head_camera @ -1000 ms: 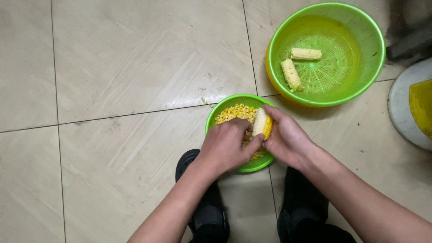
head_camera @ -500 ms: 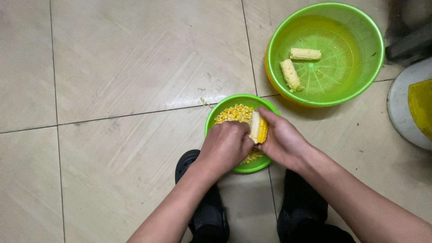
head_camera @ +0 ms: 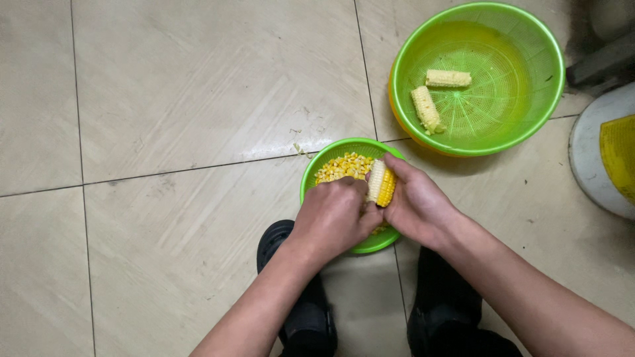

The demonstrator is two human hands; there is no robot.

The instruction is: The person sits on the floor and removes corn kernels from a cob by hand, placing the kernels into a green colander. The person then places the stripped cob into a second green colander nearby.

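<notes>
Both of my hands meet over a small green bowl (head_camera: 319, 168) on the tiled floor. My right hand (head_camera: 418, 207) holds a partly stripped corn cob (head_camera: 381, 183), pale on one side and yellow on the other. My left hand (head_camera: 333, 216) closes against the cob's near side, its thumb pressed to the kernels. Loose yellow kernels (head_camera: 342, 166) fill the far part of the bowl. Much of the bowl is hidden under my hands.
A large green basket (head_camera: 537, 119) at the upper right holds two bare cobs (head_camera: 436, 96). A white round container with a yellow patch (head_camera: 605, 158) sits at the right edge. My two black shoes (head_camera: 304, 317) stand just below the bowl. Beige tiles spread to the left.
The cob has shifted slightly left and turned in my hands, showing more pale stripped surface. My hands stay over the small bowl.
</notes>
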